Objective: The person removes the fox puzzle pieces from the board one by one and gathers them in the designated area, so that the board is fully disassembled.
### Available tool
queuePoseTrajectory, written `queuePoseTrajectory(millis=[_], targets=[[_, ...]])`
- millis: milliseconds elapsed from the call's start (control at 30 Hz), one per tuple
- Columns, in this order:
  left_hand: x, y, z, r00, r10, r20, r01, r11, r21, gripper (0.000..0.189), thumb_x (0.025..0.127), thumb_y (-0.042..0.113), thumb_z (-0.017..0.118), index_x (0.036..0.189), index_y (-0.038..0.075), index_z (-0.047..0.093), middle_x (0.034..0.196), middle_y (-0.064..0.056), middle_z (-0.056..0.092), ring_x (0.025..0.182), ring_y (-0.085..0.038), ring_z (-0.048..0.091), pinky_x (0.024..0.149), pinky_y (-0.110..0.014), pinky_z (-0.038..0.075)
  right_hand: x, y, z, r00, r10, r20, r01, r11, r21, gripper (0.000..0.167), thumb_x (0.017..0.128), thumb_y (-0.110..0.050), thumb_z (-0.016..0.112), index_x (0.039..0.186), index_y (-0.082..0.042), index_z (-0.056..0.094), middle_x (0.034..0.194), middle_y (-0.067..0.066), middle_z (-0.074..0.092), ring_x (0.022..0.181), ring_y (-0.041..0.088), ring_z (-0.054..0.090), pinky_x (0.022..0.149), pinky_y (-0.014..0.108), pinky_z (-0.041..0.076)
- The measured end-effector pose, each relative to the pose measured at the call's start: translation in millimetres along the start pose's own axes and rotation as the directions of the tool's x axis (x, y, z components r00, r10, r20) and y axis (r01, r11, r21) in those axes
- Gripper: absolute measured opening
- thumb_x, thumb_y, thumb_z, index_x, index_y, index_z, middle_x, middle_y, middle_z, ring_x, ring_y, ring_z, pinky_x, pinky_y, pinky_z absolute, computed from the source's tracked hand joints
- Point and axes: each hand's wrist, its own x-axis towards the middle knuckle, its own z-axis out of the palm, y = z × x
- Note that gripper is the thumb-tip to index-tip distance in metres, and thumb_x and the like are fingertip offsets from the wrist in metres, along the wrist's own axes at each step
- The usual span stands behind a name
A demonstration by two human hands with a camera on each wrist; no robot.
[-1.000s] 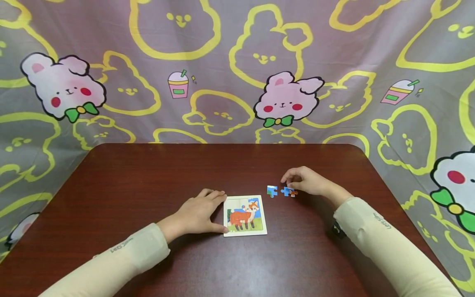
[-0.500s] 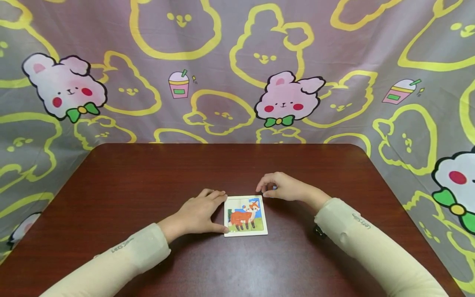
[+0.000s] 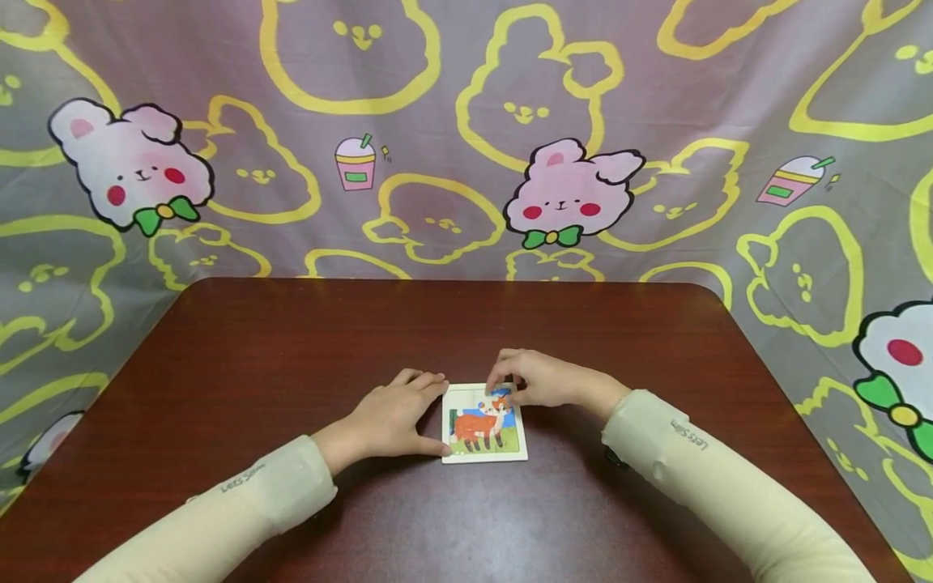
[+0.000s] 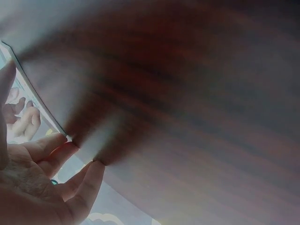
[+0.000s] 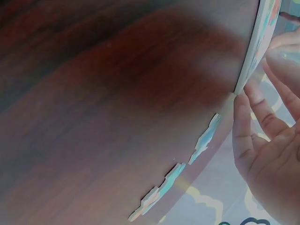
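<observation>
A square fox jigsaw puzzle [image 3: 477, 429] in a white tray frame lies on the table. At the tray's left side, my left hand [image 3: 386, 417] rests with thumb and fingers spread, touching the edge near both left corners. My right hand [image 3: 547, 379] reaches over the upper right corner, thumb and index finger on or just above the blue part by the fox's head. No piece shows between those fingers. In the right wrist view, a loose blue puzzle piece [image 5: 204, 139] lies on the table, with blue and orange pieces [image 5: 164, 185] beside it; the head view hides them behind my right hand.
The dark red-brown table [image 3: 328, 332] has rounded far corners. Behind and beside it hangs a grey curtain [image 3: 452, 105] with yellow outlines and pink rabbits.
My right hand has moved left from the loose pieces to the puzzle's upper right corner, its arm now covering them in the head view. The left hand stays at the tray's left edge.
</observation>
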Motion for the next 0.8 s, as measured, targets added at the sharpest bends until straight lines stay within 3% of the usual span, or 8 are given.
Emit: queuePoseTrajectory(millis=[467,800], targets=[[-0.2,0.1,-1.4,1.000,0.003,0.006,-0.003,1.000,-0.010,0.098,0.075,0.065,0.076,0.149,0.010,0.046,0.155,-0.005,0.044,0.138,-0.030,0.041,0.092,-0.058,0.050,2.9,-2.2,-2.6,0.996,0.037,0.078,-0.034,0.999,-0.039,0.028,0.087,-0.013,0.077,0.114,-0.015,0.071,0.113,0.003,0.056,0.096,0.018,0.051,0.082,0.031,0.047],[0.7,0.4,-0.8,1.000,-0.004,0.012,0.004,1.000,-0.002,0.098,0.074,0.066,0.075,0.149,0.010,0.046,0.154,-0.004,0.045,0.138,-0.030,0.041,0.091,-0.058,0.050,7.8,-3.7,-3.2,0.993,0.038,0.116,-0.029,0.997,-0.073,0.026,0.086,-0.012,0.077,0.108,-0.019,0.065,0.108,0.001,0.054,0.099,0.018,0.051,0.086,0.034,0.048]])
